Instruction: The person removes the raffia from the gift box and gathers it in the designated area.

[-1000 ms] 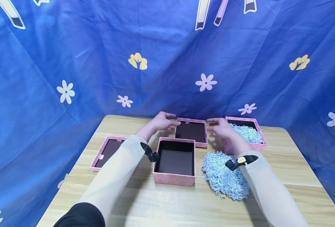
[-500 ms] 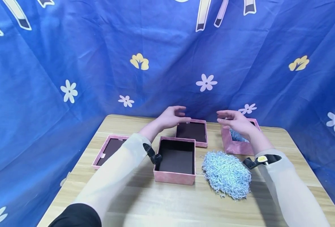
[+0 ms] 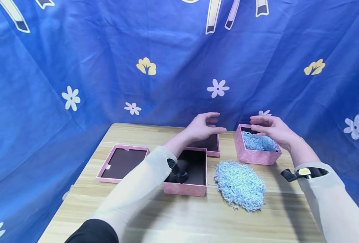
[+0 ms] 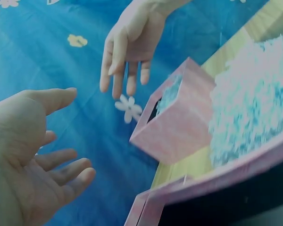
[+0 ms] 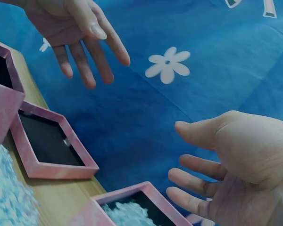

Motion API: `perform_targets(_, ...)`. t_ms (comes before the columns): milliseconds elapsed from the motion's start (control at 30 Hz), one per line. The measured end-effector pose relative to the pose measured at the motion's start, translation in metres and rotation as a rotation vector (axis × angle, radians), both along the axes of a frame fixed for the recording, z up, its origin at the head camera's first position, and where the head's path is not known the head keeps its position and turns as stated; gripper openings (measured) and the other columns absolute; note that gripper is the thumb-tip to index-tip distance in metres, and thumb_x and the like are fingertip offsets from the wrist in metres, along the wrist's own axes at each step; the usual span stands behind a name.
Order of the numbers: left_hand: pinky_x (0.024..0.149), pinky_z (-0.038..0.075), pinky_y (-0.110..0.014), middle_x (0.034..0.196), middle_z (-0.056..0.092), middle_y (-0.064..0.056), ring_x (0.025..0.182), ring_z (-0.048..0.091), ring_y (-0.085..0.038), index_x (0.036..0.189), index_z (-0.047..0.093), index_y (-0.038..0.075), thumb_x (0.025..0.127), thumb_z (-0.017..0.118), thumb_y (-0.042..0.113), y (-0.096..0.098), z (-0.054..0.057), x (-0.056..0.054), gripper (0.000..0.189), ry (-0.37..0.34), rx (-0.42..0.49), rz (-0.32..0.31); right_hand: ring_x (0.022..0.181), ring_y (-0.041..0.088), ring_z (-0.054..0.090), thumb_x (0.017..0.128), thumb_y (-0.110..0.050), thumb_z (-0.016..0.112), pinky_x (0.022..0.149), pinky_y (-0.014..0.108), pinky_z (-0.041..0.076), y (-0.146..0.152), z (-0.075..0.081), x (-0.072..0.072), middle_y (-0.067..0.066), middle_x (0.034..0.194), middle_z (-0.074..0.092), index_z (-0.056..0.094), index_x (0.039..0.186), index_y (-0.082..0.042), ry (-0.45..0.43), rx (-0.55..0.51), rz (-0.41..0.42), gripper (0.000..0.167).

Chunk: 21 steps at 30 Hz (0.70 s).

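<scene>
My left hand (image 3: 201,128) hovers over the rear pink lid (image 3: 216,143), fingers spread and holding nothing. On the right, my right hand (image 3: 273,130) hangs above the small pink box (image 3: 256,157), also bare, its fingers loosely bent. Blue shredded paper (image 3: 258,141) partly fills that box. The two palms face each other across a gap, as the left wrist view shows with the right hand (image 4: 134,42) beyond the box (image 4: 179,127). Below my left forearm sits a larger pink box (image 3: 185,190) with a black inside, partly hidden by the wrist camera.
A heap of blue shredded paper (image 3: 240,185) lies on the wooden table (image 3: 179,219) right of the larger box. Another pink lid (image 3: 123,163), black inside, lies at the left. A blue patterned cloth (image 3: 179,67) hangs close behind the table's rear edge.
Both hands have lifted away from the sides of the rear lid and moved right. The left hand now covers part of that lid; the right hand has come over the small box.
</scene>
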<state>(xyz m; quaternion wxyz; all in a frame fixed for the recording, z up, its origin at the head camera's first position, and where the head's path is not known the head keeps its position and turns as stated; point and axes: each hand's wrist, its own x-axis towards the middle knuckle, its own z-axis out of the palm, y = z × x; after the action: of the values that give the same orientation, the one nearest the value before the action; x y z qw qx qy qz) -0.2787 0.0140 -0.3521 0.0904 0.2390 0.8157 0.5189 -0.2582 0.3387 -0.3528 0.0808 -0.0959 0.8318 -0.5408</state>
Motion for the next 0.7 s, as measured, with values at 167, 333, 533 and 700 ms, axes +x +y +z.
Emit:
perform_targets(167,0.101,0.056,-0.033,0.147,0.062,-0.01,0.134,0.06,-0.028,0.154,0.056,0.016,0.09,0.087,0.037,0.022,-0.001,0.009,0.074,0.007,0.017,0.009,0.119,0.011,0.065,0.105,-0.021,0.071,0.095,0.039,0.059,0.017,0.0,0.005,0.009,0.152,0.054,0.051,0.152,0.003,0.025,0.013,-0.01,0.056)
perform_targets(333,0.098,0.057,-0.035,0.147,0.062,-0.009,0.135,0.059,-0.026,0.154,0.057,0.017,0.09,0.087,0.034,0.041,-0.007,0.015,0.073,-0.012,0.033,0.013,0.113,0.005,0.066,0.104,-0.023,0.072,0.094,0.036,0.06,0.034,-0.004,0.007,0.001,0.144,0.058,0.051,0.153,0.002,0.022,0.03,-0.024,0.059)
perform_targets(533,0.094,0.057,-0.031,0.144,0.064,-0.006,0.133,0.061,-0.023,0.151,0.061,0.02,0.086,0.09,0.038,0.066,-0.017,0.022,0.073,-0.012,0.042,0.066,0.112,0.007,0.068,0.103,-0.024,0.074,0.094,0.037,0.06,0.047,-0.009,0.01,0.014,0.149,0.056,0.049,0.154,0.002,0.016,0.041,-0.044,0.063)
perform_targets(700,0.097,0.056,-0.031,0.143,0.065,-0.002,0.128,0.063,-0.018,0.149,0.063,0.023,0.084,0.092,0.041,0.088,-0.024,0.033,0.074,-0.068,0.04,0.122,0.11,0.007,0.069,0.103,-0.024,0.074,0.092,0.033,0.06,0.058,-0.014,0.011,0.023,0.152,0.049,0.048,0.154,0.001,0.021,0.064,-0.042,0.062)
